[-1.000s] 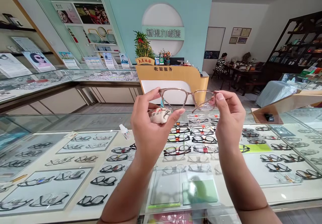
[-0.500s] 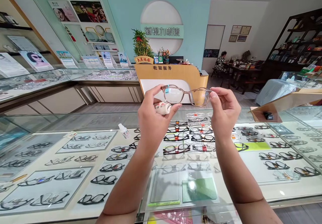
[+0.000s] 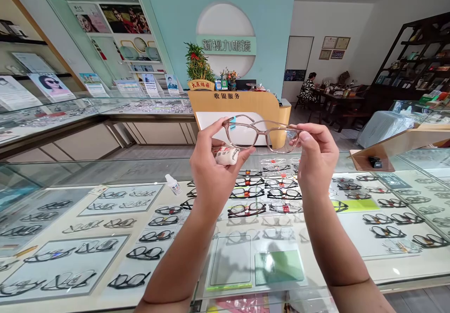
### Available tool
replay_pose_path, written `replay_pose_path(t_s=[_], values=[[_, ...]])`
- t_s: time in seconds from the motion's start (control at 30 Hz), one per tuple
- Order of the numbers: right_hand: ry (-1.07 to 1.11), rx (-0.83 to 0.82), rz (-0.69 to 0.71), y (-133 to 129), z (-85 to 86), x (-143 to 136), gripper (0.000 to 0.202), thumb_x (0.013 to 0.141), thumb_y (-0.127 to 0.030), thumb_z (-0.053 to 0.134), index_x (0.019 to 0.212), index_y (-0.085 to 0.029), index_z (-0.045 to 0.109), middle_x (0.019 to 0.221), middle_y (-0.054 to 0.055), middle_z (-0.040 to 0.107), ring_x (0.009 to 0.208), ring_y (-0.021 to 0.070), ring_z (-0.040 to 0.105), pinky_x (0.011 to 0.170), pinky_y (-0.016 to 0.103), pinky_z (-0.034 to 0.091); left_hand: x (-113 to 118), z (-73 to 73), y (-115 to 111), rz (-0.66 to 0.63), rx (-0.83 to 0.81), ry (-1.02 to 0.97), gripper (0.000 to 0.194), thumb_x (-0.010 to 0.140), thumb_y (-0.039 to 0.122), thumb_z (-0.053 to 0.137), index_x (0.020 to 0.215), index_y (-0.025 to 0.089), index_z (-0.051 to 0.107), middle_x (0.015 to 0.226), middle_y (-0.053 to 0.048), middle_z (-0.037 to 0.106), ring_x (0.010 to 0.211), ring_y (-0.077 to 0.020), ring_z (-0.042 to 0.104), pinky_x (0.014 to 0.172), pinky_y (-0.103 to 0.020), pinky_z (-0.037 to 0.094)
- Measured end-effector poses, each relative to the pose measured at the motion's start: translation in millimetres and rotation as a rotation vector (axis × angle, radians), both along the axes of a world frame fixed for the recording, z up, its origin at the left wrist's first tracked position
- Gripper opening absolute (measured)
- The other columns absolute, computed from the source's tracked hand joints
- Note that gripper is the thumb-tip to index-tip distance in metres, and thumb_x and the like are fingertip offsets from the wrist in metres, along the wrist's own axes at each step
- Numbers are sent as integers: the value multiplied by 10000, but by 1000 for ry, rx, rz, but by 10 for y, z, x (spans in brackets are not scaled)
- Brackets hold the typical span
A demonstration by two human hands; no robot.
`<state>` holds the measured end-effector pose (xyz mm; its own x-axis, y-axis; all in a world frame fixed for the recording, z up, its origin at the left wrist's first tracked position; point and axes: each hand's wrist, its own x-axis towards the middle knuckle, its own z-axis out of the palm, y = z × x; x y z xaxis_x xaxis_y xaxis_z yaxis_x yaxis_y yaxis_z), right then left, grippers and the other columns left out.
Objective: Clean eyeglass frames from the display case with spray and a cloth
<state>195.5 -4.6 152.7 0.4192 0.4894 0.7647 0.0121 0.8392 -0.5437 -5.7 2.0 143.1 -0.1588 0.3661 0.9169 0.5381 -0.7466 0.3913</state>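
A pair of eyeglasses (image 3: 260, 133) with a thin, see-through brownish frame is held up in front of me, above the glass counter. My left hand (image 3: 213, 163) pinches its left end and also keeps a rolled white cloth (image 3: 227, 155) with printed characters against the palm. At the other end, the thumb and fingers of my right hand (image 3: 318, 156) are closed on the frame's right corner. A small blue sticker shows near the left lens. The temples are folded out behind the lenses, partly seen through them.
Below lies a glass display counter (image 3: 190, 268) with rows of spectacle frames (image 3: 247, 209). A small white bottle (image 3: 173, 184) stands on it, left of my arms. Farther off are a wooden cashier desk (image 3: 246, 101) and a seated person (image 3: 308, 88).
The eyeglasses have tilted, so their right end sits a little lower and more of the temples shows behind the lenses. Both hands keep their hold.
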Motion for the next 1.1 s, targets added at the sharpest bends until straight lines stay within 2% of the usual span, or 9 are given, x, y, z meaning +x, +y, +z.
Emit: replay_pose_path(t_s=[0.17,0.3,0.4,0.63,0.83,0.93,1.1], values=[[19,-8,82,1,12,6,83,958,-342,742,997,-275,772,930,-4,744,652,124,615,642,304,563,21,10,-30,-11,-32,-3,737,854,589,925,1448,267,633,1364,-108,745,845,-199,704,776,-382,628],[26,-29,52,-1,18,-4,92,964,-361,713,1008,-282,732,740,-40,603,553,119,541,561,293,480,35,4,-60,-33,-81,0,755,856,572,928,1463,251,616,1421,-128,733,942,-213,720,841,-377,648],[46,-35,42,2,17,-4,101,957,-365,726,1000,-274,709,697,-57,534,523,114,503,529,286,433,39,-3,-79,-56,-92,0,766,861,565,924,1480,257,594,1447,-139,726,988,-225,730,852,-380,666],[87,-3,102,-12,7,1,39,950,-285,760,949,-249,745,745,-48,587,607,111,531,610,276,455,55,-5,-84,-105,-71,-10,782,839,481,961,1490,271,582,1455,-142,713,1166,-276,735,904,-393,671],[48,-65,61,-33,8,-3,68,959,-318,738,947,-251,736,787,-29,625,676,133,555,664,292,480,66,-4,-68,-106,-73,-42,839,863,507,933,1554,268,521,1384,-148,719,1133,-293,759,877,-415,672],[32,-99,47,-21,4,-1,85,952,-334,733,934,-251,737,811,-19,641,720,144,575,698,299,499,63,12,-86,-122,-80,-56,793,872,556,908,1518,264,551,1318,-130,730,1120,-294,772,827,-393,669],[16,-143,124,0,-24,-13,71,943,-327,738,915,-262,745,824,-21,651,746,146,599,716,299,519,73,56,-152,-179,-101,-137,764,866,568,907,1477,253,575,1229,-125,767,1064,-286,785,743,-380,652]])
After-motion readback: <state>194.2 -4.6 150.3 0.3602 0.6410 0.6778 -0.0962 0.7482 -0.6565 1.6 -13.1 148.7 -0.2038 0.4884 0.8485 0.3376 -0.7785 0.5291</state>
